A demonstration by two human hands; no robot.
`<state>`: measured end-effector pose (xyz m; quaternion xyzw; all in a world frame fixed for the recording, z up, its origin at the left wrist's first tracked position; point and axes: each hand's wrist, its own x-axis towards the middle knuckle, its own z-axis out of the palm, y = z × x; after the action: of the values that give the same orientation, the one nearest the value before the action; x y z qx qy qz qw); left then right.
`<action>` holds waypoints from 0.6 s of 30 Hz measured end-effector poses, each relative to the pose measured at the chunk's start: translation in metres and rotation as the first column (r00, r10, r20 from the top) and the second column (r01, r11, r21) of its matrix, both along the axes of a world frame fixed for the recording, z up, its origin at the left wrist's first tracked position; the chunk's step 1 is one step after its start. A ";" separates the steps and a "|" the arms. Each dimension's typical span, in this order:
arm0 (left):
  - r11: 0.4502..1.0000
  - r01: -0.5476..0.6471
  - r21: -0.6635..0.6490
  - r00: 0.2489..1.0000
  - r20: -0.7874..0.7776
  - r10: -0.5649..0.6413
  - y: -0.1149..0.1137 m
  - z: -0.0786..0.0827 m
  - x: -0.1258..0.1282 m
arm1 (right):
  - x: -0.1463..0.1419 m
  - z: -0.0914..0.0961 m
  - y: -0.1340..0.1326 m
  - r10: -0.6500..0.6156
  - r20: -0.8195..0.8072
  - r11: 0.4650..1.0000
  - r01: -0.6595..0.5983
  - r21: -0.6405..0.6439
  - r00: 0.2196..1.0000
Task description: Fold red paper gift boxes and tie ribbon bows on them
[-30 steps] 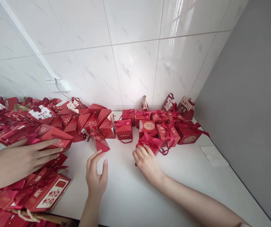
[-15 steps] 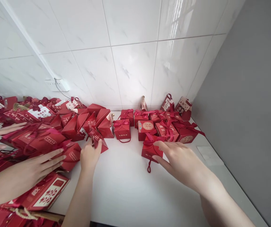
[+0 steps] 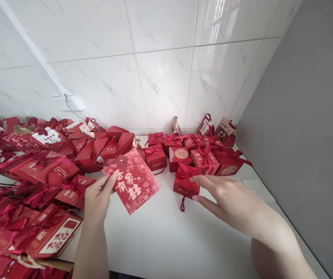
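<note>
Pinched between the thumb and fingers of my left hand is a red gift box, raised over the white table with its broad face, printed in pale characters, towards me. What lies behind that face is hidden. My right hand is at the right side of a red box with a ribbon bow, thumb and forefinger apart at its edge. A small cord loop hangs from that box onto the table. Behind the raised box, a bow-tied box is partly covered.
Bow-tied red boxes stand in rows towards the tiled wall. A heap of flatter red boxes and bags fills the left. A grey panel borders the right, and a socket strip with a cable is on the wall.
My left hand has lifted the red gift box and turned its broad face towards me. Another person's hands have left the view at left. My right hand has hardly moved.
</note>
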<state>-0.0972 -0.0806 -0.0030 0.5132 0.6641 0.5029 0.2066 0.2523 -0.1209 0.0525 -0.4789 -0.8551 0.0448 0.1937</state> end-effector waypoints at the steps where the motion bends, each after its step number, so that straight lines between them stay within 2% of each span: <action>1: 0.998 0.068 -0.004 0.998 0.014 -0.068 0.001 0.008 0.009 | -0.001 0.000 0.000 0.000 -0.010 1.000 0.000 -0.015 1.000; 3: 0.966 0.246 -0.081 0.967 -0.042 -0.250 0.002 0.027 0.025 | -0.003 0.002 0.000 -0.012 -0.049 1.000 0.010 -0.030 0.999; 4: 0.924 0.348 -0.158 0.926 -0.095 -0.365 0.002 0.038 0.033 | -0.004 0.003 0.000 -0.024 -0.085 1.000 0.022 -0.019 0.996; 5: 0.857 0.449 -0.253 0.856 -0.154 -0.494 0.002 0.048 0.040 | -0.006 0.004 0.000 -0.035 -0.129 0.999 0.036 0.001 0.991; 6: 0.767 0.536 -0.353 0.752 -0.212 -0.624 0.001 0.058 0.047 | -0.007 0.005 0.000 -0.038 -0.177 0.999 0.044 0.027 0.984; 8: 0.570 0.646 -0.508 0.485 -0.304 -0.820 0.002 0.077 0.060 | -0.010 0.007 -0.001 0.002 -0.253 0.998 0.013 0.059 0.967; 10: 0.442 0.693 -0.569 0.267 -0.367 -0.891 0.005 0.090 0.073 | -0.013 0.010 -0.001 0.096 -0.305 0.995 -0.091 0.031 0.947; 11: 0.408 0.710 -0.574 0.202 -0.389 -0.899 0.007 0.094 0.080 | -0.014 0.011 0.000 0.143 -0.328 0.988 -0.153 -0.006 0.934; 13: 0.375 0.733 -0.568 0.137 -0.416 -0.899 0.013 0.097 0.091 | -0.015 0.013 0.000 0.202 -0.364 0.966 -0.247 -0.081 0.909; 15: 0.371 0.750 -0.548 0.119 -0.441 -0.890 0.020 0.096 0.100 | -0.014 0.014 0.001 0.213 -0.374 0.952 -0.278 -0.128 0.902; 18: 0.394 0.775 -0.495 0.137 -0.476 -0.868 0.027 0.092 0.109 | -0.007 0.016 0.002 0.151 -0.394 0.966 -0.219 -0.134 0.907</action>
<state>0.0119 -0.0531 0.0891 0.9185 0.3257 0.0352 0.2215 0.2448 -0.1191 0.0688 -0.3926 -0.8355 0.2303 0.3078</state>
